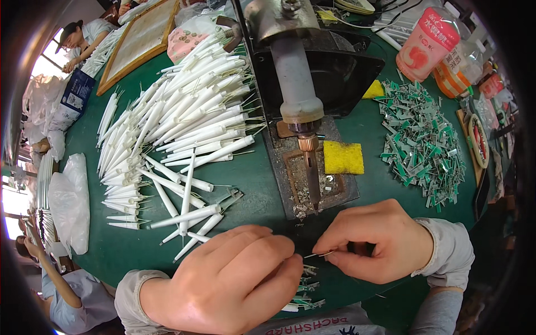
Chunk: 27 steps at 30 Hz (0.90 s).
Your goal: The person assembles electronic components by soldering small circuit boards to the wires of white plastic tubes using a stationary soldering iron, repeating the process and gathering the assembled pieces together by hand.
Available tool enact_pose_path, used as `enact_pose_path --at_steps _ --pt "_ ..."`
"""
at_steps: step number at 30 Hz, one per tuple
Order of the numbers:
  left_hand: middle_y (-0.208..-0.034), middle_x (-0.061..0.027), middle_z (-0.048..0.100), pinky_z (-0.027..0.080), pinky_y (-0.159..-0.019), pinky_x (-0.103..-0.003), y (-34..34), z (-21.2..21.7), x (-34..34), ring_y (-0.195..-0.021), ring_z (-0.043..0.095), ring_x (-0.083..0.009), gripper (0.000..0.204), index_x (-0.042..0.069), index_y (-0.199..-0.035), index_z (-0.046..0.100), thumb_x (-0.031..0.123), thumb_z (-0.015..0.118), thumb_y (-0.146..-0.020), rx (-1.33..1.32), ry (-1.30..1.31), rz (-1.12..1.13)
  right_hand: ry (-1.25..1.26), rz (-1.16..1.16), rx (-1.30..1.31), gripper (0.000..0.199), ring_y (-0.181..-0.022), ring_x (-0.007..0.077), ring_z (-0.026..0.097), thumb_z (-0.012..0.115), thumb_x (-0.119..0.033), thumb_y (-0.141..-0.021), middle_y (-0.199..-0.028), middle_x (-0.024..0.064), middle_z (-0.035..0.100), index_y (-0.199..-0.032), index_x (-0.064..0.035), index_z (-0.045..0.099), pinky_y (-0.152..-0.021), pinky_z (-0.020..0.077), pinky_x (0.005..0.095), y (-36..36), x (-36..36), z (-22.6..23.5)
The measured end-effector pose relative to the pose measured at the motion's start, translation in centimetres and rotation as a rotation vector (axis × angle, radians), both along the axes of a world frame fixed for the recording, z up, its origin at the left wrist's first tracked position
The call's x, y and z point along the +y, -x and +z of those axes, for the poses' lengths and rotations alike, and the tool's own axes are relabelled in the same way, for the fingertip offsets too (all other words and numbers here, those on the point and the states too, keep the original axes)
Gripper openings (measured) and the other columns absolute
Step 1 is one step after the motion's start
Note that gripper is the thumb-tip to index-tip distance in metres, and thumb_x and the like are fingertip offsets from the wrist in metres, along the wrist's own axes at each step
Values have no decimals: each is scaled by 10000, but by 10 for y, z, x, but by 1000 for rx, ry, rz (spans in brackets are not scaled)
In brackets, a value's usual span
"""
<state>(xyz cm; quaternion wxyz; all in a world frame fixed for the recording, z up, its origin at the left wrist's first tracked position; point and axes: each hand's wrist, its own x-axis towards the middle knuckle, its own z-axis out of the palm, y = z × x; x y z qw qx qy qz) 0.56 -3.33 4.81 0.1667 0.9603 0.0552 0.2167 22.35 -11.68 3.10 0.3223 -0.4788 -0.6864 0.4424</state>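
Between the thumb and index finger of my right hand (385, 240) is a thin wire-like piece (318, 255), pointing toward my left hand. My left hand (229, 282) is closed, back upward; its fingertips hide what they hold. Both hands are low over the near table edge, just below the tip of an upright soldering iron (314, 184) fixed on a stand. Small green circuit boards with wires (307, 290) lie beneath and between my hands. Left of the iron, white tapered tubes (190, 111) with thin wires at their ends form a large pile, and several lie loose nearer my left hand.
A scorched yellow sponge (343, 157) and a solder-spattered tray (296, 167) sit around the iron. Right of it is a heap of small green circuit boards (421, 139). Pink-labelled bottle (427, 42) behind; white plastic bag (70, 204) at the left. Other people (72, 301) sit at left.
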Motion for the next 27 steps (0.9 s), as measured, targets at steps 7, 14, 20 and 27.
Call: enact_pose_path --at_steps 7,14,20,27 --pt "-854 -116 614 510 -567 -304 -3 -11 2 -695 622 -215 195 7 -856 676 -8 739 -672 32 336 57 374 -27 244 165 -702 89 647 616 20 -819 -785 66 663 -983 6 622 -546 496 207 -1 0 -2" --pt "-951 -115 621 497 -598 -260 -5 -16 1 -745 621 -177 127 13 -852 678 -1 737 -741 65 765 174 614 -158 598 112 -796 142 656 593 25 -867 -870 108 652 -963 30 537 -678 542 250 -1 0 -4" --pt "-1003 -121 603 527 -641 -233 -5 -18 -2 -791 622 -125 90 1 -838 659 -24 706 -765 84 923 231 602 -155 570 102 -814 134 649 588 44 -861 -875 106 645 -941 29 528 -687 549 258 0 1 -3" --pt "-997 -134 610 551 -686 -233 -5 -18 -1 -789 645 -133 82 -15 -840 647 -46 685 -774 129 1002 228 567 -146 557 117 -778 167 687 567 42 -880 -890 134 682 -991 27 534 -542 490 201 1 0 -8"
